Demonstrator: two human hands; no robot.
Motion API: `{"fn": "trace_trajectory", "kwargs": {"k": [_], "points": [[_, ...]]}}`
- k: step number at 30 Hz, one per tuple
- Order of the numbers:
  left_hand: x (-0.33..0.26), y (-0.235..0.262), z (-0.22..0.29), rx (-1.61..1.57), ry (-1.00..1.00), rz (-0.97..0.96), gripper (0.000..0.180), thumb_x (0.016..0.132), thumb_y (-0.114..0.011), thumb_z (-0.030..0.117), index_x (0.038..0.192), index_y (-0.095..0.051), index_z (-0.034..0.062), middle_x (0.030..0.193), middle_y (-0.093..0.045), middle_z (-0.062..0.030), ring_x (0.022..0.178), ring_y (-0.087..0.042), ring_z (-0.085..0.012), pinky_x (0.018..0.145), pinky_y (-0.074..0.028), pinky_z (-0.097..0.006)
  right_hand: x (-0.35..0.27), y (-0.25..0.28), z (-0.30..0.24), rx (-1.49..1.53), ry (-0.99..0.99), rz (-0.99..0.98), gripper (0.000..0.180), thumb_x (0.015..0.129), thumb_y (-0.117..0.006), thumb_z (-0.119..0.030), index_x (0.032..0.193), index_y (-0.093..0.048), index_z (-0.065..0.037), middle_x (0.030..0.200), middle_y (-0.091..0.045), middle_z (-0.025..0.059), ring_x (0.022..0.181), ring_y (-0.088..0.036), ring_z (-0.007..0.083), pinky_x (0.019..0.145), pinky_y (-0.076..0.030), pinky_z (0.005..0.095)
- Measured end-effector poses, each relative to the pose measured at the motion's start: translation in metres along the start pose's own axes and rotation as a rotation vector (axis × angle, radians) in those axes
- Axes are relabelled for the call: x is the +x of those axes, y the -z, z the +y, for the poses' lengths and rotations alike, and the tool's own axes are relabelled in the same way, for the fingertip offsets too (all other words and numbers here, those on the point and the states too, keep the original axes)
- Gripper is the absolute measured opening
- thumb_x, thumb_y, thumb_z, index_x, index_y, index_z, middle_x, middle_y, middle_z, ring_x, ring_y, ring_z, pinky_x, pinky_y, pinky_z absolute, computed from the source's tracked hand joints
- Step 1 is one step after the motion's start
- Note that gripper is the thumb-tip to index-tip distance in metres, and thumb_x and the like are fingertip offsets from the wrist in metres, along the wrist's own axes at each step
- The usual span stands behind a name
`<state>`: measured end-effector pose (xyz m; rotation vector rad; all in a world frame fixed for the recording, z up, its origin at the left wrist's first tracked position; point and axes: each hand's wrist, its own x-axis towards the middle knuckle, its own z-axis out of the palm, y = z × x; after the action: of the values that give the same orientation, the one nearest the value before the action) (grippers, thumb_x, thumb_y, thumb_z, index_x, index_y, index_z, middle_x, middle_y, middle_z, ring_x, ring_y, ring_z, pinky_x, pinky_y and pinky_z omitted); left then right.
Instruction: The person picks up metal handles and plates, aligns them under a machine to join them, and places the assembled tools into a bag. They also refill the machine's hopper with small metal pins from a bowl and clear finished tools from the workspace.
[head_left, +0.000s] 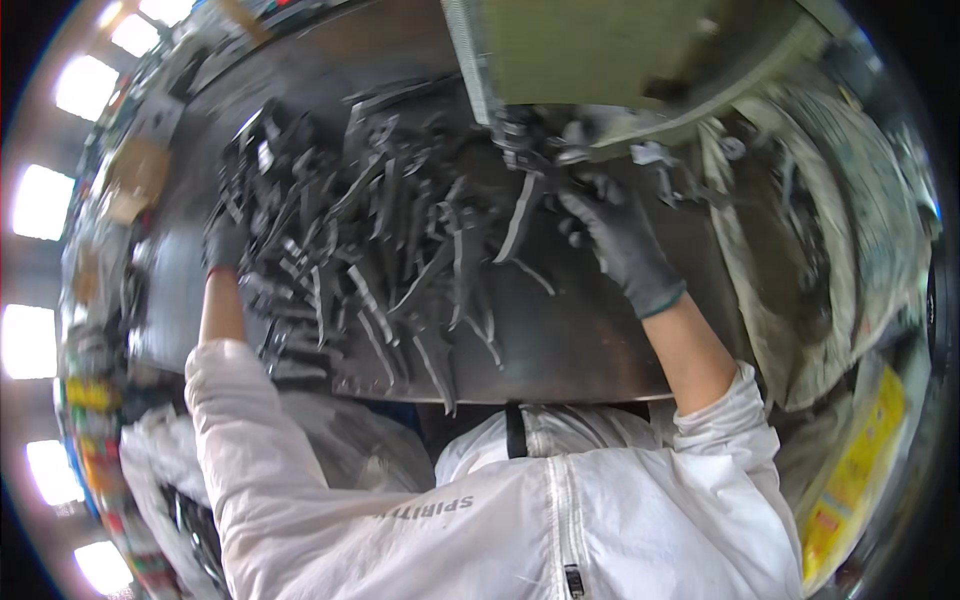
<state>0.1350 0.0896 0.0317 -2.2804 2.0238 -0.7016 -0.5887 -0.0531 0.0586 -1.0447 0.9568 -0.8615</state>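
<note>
Dark metal blades (380, 250) are heaped between the gloved hands; the left hand (225, 243) is closed on some, the right hand (610, 235) grips one.

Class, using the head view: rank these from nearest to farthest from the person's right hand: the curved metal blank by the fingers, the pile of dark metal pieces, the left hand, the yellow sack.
1. Curved metal blank, just left of the right hand, at its fingertips.
2. Pile of dark metal pieces, mid-table, further left.
3. Yellow sack, lower right, and left hand, at the pile's far left edge: too close to call.
</note>
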Motion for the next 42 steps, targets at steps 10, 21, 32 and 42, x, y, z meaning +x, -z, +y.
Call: {"fn": "trace_trajectory", "kwargs": {"k": [10, 21, 32, 42], "points": [[0.039, -0.053, 0.038, -0.342, 0.602, -0.115, 0.041, 0.098, -0.067, 0.037, 0.108, -0.073, -0.0019, 0.087, -0.074, -0.0235, 0.081, -0.075, -0.0368, 0.072, -0.054, -0.046, -0.008, 0.019, 0.012, -0.087, -0.202, 0.019, 0.022, 0.103, -0.066, -0.015, 0.123, -0.064, -0.005, 0.090, -0.069, -0.0004, 0.065, -0.063, 0.0048, 0.057, -0.052, 0.0201], [-0.124, 0.252, 0.286, -1.869, 0.809, -0.382, 0.019, 0.100, -0.064, 0.017, 0.114, -0.057, 0.0064, 0.088, -0.057, -0.0014, 0.076, -0.060, -0.0150, 0.070, -0.054, -0.034, -0.028, 0.022, 0.000, 0.091, -0.107, 0.058, 0.021, 0.102, -0.063, -0.012, 0.119, -0.065, -0.002, 0.093, -0.067, 0.0016, 0.069, -0.062, 0.0064, 0.057, -0.051, 0.0217], [0.062, 0.262, 0.525, -1.210, -0.417, -0.122, 0.035, 0.091, -0.073, 0.012, 0.119, -0.061, -0.0043, 0.092, -0.068, -0.0237, 0.081, -0.069, -0.0394, 0.071, -0.054, -0.044, -0.010, 0.107, -0.017, -1.104, 0.786, 0.105, 0.050, 0.093, -0.063, -0.004, 0.142, -0.055, -0.004, 0.123, -0.066, 0.0152, 0.113, -0.067, 0.0315, 0.095, -0.055, 0.0426], [0.061, 0.176, 0.519, -0.977, -0.043, -0.570, 0.028, 0.097, -0.068, 0.021, 0.113, -0.063, -0.0015, 0.090, -0.070, -0.0188, 0.081, -0.070, -0.0305, 0.071, -0.053, -0.042, -0.016, 0.159, -0.025, -1.373, 0.624, 0.050, 0.044, 0.098, -0.060, -0.006, 0.142, -0.062, -0.014, 0.106, -0.070, 0.0129, 0.083, -0.071, 0.0294, 0.073, -0.060, 0.0414]]}}
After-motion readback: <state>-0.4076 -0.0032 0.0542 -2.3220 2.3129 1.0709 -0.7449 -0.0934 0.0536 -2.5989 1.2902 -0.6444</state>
